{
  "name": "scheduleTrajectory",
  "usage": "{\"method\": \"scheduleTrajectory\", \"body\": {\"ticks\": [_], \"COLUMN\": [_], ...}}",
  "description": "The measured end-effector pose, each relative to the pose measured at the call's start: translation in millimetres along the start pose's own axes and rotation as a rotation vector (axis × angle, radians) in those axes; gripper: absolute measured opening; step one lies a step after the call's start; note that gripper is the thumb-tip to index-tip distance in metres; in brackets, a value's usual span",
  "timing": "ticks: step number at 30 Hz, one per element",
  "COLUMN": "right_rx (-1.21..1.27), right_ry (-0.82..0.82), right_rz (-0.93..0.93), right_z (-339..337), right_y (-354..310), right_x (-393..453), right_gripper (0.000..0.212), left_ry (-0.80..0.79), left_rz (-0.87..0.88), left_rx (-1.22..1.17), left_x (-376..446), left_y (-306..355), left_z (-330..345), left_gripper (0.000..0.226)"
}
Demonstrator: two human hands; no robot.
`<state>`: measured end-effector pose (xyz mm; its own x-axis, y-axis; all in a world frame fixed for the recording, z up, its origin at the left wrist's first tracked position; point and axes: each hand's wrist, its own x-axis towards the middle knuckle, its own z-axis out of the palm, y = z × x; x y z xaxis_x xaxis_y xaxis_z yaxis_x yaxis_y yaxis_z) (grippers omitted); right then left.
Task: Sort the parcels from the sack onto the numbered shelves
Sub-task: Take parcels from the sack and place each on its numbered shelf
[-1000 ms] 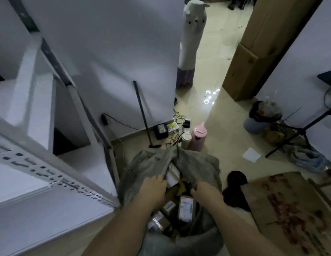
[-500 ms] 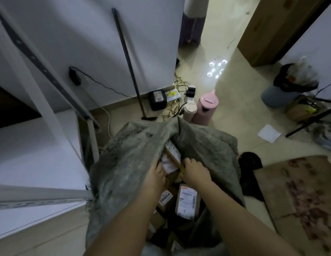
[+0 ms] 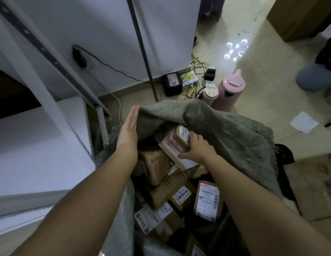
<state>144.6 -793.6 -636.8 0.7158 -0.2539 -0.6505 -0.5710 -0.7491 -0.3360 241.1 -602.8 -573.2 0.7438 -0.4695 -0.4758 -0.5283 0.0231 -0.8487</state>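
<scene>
1. A small brown cardboard parcel with a white label (image 3: 182,136) lies at the top of the heap inside the open grey woven sack (image 3: 225,130), resting on a larger flat box with a red-striped label (image 3: 173,147).
2. The right hand (image 3: 197,149) grips that small parcel, fingers curled over its right edge and the thumb pressed on the flat box below.
3. The left hand (image 3: 128,129) is flat, fingers straight and together, pressing the sack's left rim outward.
4. Beneath them the sack holds many more brown cardboard parcels (image 3: 155,163), several with white barcode labels, one standing upright near the right forearm (image 3: 207,199).
5. The sack stands on the pale tiled floor (image 3: 262,100), just beside the white metal shelving unit (image 3: 40,145) at the left.
6. Beyond the sack's far rim stand a pink lidded jug (image 3: 230,89) and a beige bottle (image 3: 210,92), touching each other, near a black adapter box (image 3: 171,83) among tangled cables.
7. A dark thin pole (image 3: 142,50) leans against the white wall (image 3: 105,30).
8. A white paper sheet (image 3: 304,122) lies on the floor at the right.
</scene>
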Motion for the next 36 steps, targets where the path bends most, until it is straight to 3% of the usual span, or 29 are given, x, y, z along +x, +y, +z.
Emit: {"method": "scheduleTrajectory", "body": {"ticks": [5, 10, 15, 17, 21, 25, 28, 30, 32, 34, 36], "right_rx": [0.053, 0.226, 0.423, 0.392, 0.47, 0.68, 0.803, 0.831, 0.848, 0.871, 0.866], "right_ry": [-0.125, -0.132, -0.077, -0.005, 0.133, 0.273, 0.416, 0.476, 0.525, 0.582, 0.65], "right_rz": [-0.029, -0.035, -0.013, -0.016, -0.007, 0.06, 0.141, 0.152, 0.148, 0.143, 0.117], "right_z": [0, 6, 7, 9, 8, -9, -30, -46, -59, -67, -75], "right_y": [8, 14, 14, 10, -3, -21, -33, -45, -58, -72, -85], "right_x": [36, 53, 26, 4, -56, -119, -158, -187, -214, -242, -266], "right_gripper": [0.128, 0.133, 0.133, 0.137, 0.139, 0.134, 0.133, 0.135, 0.136, 0.137, 0.138], "left_ry": [-0.03, -0.126, 0.03, 0.061, 0.048, -0.188, -0.545, -0.847, -1.12, -1.199, -1.15], "left_rz": [0.014, 0.089, 0.117, 0.119, -0.039, -0.26, -0.305, -0.207, -0.028, 0.079, 0.124], "left_rx": [0.005, -0.241, -0.567, -0.769, -1.451, -2.119, -2.643, -2.848, -2.975, -3.052, -3.124], "left_x": [5, 6, -6, -13, -33, -70, -103, -134, -158, -181, -195], "left_y": [17, 33, 36, 36, 22, -5, -33, -60, -81, -101, -117], "left_z": [32, 39, 33, 23, -20, -63, -80, -92, -104, -115, -122], "left_gripper": [0.086, 0.073, 0.059, 0.057, 0.051, 0.048, 0.074, 0.07, 0.084, 0.093, 0.082]}}
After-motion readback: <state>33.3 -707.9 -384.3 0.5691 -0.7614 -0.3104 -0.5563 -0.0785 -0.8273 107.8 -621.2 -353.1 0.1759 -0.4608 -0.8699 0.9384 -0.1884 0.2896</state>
